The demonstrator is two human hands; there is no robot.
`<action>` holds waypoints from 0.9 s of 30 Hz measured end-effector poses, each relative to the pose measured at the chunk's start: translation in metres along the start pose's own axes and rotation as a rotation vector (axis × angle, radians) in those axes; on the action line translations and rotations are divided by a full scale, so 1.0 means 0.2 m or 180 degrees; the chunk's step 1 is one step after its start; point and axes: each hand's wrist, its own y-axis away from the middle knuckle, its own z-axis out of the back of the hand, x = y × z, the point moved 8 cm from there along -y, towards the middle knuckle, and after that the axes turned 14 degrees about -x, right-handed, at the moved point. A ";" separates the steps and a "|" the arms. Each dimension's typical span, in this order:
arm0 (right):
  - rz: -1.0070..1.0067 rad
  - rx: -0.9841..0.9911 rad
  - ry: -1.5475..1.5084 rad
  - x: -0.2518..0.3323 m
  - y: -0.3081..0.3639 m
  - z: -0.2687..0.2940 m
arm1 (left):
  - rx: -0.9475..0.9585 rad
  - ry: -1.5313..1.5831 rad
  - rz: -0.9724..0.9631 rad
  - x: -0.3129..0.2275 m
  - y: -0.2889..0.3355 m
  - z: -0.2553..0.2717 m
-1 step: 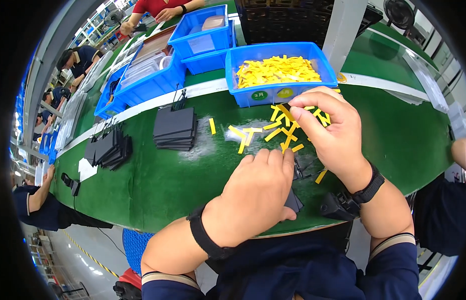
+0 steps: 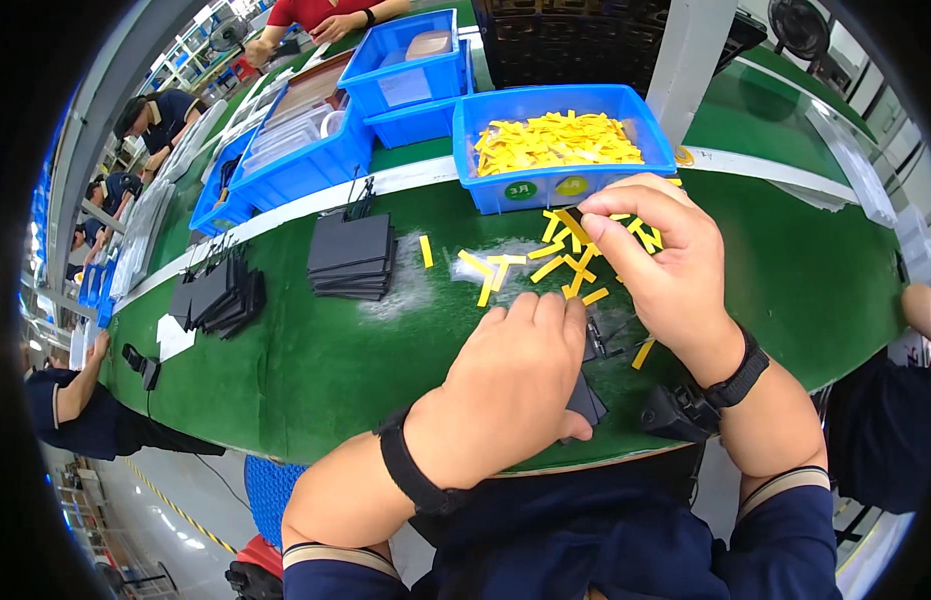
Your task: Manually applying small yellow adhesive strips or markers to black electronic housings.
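Note:
My right hand is closed in a pinch, holding one yellow strip between thumb and forefinger. Beneath it, several loose yellow strips lie scattered on the green table. My left hand is lower and to the left, its fingers bent together over a small stack of flat black pieces, thumb along the near side. Most of that stack is hidden under my palm. Thin black leads show just past my left fingertips.
A blue bin full of yellow strips stands behind my hands. Left are two stacks of flat black pieces with thin leads. A black device sits by my right wrist. More blue bins and co-workers are beyond.

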 end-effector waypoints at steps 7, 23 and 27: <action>-0.0481 0.0059 -0.0434 0.00 0.03 0.00 | -0.0485 0.2248 0.1334 0.23 -0.04 0.01; -0.0843 0.0436 -0.0183 -0.04 0.02 -0.02 | -0.1067 0.2809 0.1676 0.34 -0.04 0.04; -0.0411 0.0302 0.0002 -0.01 0.01 -0.01 | -0.1134 0.2811 0.1584 0.34 -0.04 0.04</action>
